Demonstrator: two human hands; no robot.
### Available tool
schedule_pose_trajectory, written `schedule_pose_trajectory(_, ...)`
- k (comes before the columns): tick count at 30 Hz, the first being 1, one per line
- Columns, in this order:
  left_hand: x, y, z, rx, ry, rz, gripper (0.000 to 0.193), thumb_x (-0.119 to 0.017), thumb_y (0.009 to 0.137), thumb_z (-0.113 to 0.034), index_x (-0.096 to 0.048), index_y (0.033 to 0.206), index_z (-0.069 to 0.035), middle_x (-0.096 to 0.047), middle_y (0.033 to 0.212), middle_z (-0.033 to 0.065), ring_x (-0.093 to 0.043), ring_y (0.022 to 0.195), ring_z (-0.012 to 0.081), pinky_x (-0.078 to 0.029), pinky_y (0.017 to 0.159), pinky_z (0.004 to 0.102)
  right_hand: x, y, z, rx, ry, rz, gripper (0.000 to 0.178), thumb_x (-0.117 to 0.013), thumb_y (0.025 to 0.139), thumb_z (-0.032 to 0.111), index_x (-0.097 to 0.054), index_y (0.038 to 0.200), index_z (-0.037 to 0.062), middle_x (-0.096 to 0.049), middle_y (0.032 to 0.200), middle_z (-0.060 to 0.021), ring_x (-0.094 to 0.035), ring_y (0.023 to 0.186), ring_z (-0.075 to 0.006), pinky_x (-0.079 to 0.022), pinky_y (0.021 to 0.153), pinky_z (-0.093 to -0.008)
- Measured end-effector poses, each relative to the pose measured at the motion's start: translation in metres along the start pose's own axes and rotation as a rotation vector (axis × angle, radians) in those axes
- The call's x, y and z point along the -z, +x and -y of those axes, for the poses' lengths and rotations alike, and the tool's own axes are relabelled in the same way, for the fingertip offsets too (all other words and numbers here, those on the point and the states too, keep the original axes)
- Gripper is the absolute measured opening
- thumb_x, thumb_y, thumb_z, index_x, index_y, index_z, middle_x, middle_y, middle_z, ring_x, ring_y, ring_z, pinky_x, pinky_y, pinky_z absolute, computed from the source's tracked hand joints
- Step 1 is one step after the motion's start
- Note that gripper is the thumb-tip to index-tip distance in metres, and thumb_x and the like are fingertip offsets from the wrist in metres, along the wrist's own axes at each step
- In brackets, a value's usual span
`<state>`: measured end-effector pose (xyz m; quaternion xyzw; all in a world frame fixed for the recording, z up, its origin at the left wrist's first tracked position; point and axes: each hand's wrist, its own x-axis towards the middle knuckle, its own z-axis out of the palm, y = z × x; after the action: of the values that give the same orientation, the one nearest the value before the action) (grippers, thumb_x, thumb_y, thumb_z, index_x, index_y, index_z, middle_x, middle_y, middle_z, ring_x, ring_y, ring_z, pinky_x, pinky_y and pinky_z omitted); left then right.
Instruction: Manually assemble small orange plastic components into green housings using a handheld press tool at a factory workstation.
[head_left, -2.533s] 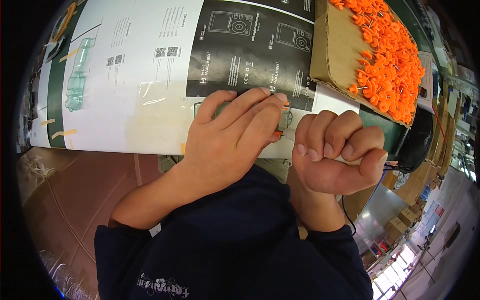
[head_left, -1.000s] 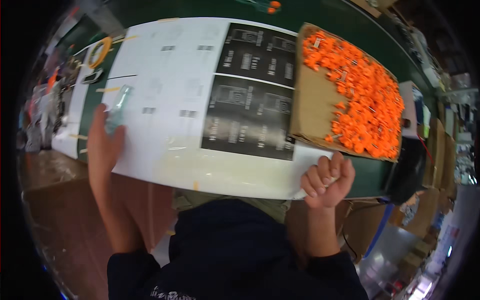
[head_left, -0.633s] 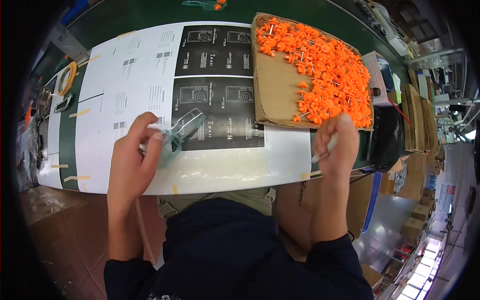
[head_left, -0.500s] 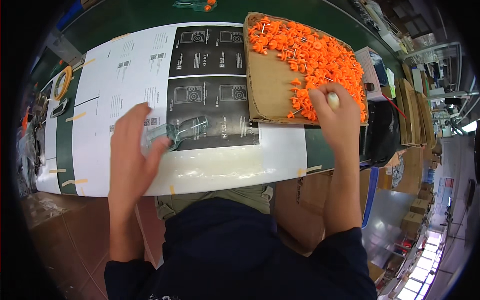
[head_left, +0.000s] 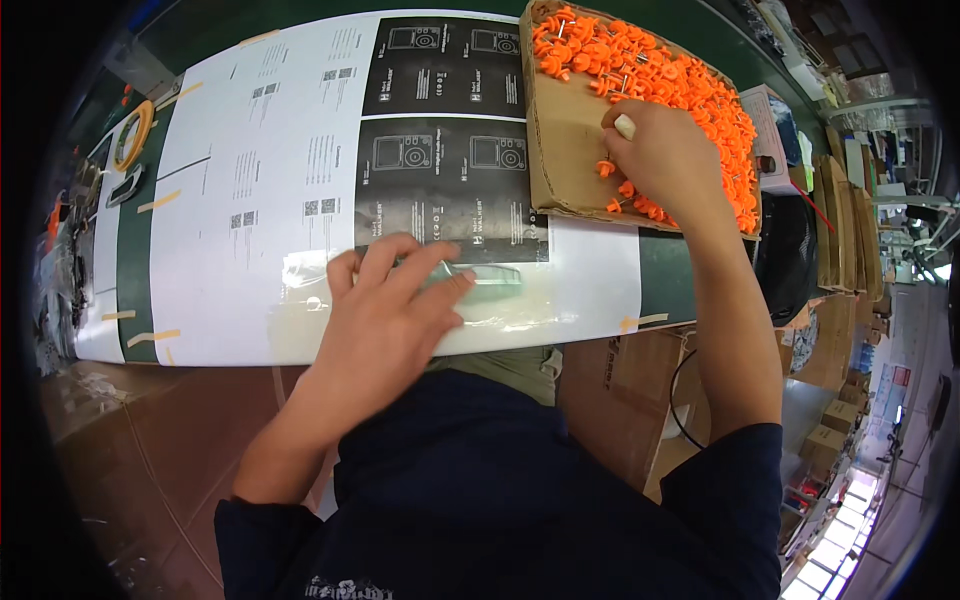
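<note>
My left hand (head_left: 385,310) is closed over a clear, greenish bottle-shaped plastic piece (head_left: 495,276), low above the sheet-covered table. The fingers and thumb cover one end of it, and the other end sticks out to the right. My right hand (head_left: 665,155) reaches into a shallow cardboard box (head_left: 560,150) at the right. Its fingers are bent together among the orange plastic parts (head_left: 730,125), several with metal pins. A pale cover (head_left: 625,126) shows at one fingertip. Whatever the right fingers pinch is hidden.
White and black printed sheets (head_left: 300,130) are taped on the green table (head_left: 680,290). A yellow tape roll (head_left: 133,137) and a small grey device (head_left: 126,186) are at the left. Right of the box lies a black bag (head_left: 785,250); flattened cardboard (head_left: 840,230) stands beyond.
My left hand has moved right and closed over the clear plastic piece, which now lies lower and further right. My right hand has shifted slightly up and left within the box. The view has shifted.
</note>
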<state>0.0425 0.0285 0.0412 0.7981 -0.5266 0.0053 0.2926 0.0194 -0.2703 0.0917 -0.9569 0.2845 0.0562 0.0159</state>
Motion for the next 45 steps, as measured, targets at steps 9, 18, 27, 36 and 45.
schedule_pose_trajectory(9, -0.032, -0.009, 0.003, 0.167, -0.503, -0.102, 0.059, -0.078, 0.079, -0.014, -0.058, 0.135, -0.013, -0.058, 0.136, 0.0032, -0.048, 0.124, 0.0255, -0.03, 0.103, 0.044, 0.0, -0.036, 0.005, 0.0, 0.69, -0.167, 0.02, -0.072, 0.088, 0.017, -0.076, 0.103, 0.0044, -0.073, 0.083, -0.0055, -0.066, 0.072, -0.0133, -0.051, 0.067, -0.0244)
schedule_pose_trajectory(18, -0.022, -0.008, 0.009, 0.249, -0.531, -0.461, 0.074, -0.078, 0.077, -0.011, -0.046, 0.144, -0.008, -0.059, 0.135, 0.0065, -0.053, 0.123, 0.0267, -0.033, 0.108, 0.0452, -0.017, -0.07, 0.012, 0.086, 0.962, -0.204, 0.013, -0.075, 0.086, 0.011, -0.076, 0.096, 0.0029, -0.073, 0.082, -0.0029, -0.061, 0.07, -0.0111, -0.05, 0.064, -0.0237)
schedule_pose_trajectory(27, -0.024, -0.001, 0.015, 0.098, -0.047, 0.129, 0.074, -0.078, 0.079, -0.009, -0.047, 0.146, -0.008, -0.062, 0.134, 0.0084, -0.059, 0.116, 0.0277, -0.038, 0.108, 0.0438, -0.032, -0.105, 0.034, 0.105, 1.244, -0.172, 0.017, -0.076, 0.088, 0.004, -0.074, 0.103, -0.0025, -0.071, 0.087, -0.0049, -0.058, 0.072, -0.009, -0.048, 0.067, -0.0197)
schedule_pose_trajectory(36, -0.023, 0.017, -0.008, -0.078, -0.563, -0.254, 0.061, -0.075, 0.079, -0.002, -0.055, 0.137, -0.005, -0.066, 0.129, 0.0071, -0.064, 0.104, 0.0246, -0.051, 0.095, 0.0322, -0.051, -0.124, 0.046, 0.231, 1.364, -0.202, 0.017, -0.074, 0.088, -0.002, -0.073, 0.104, -0.0029, -0.072, 0.088, -0.0058, -0.057, 0.069, -0.0085, -0.048, 0.064, -0.02)
schedule_pose_trajectory(45, -0.038, 0.014, -0.018, -0.006, -0.685, -0.313, 0.057, -0.075, 0.076, -0.001, -0.059, 0.131, -0.002, -0.066, 0.122, 0.01, -0.065, 0.097, 0.0228, -0.054, 0.088, 0.0289, -0.037, -0.116, 0.034, 0.253, 1.827, -0.313, 0.032, -0.052, 0.105, 0.029, -0.067, 0.084, 0.01, -0.062, 0.071, -0.0008, -0.05, 0.057, -0.0092, -0.04, 0.049, -0.0236)
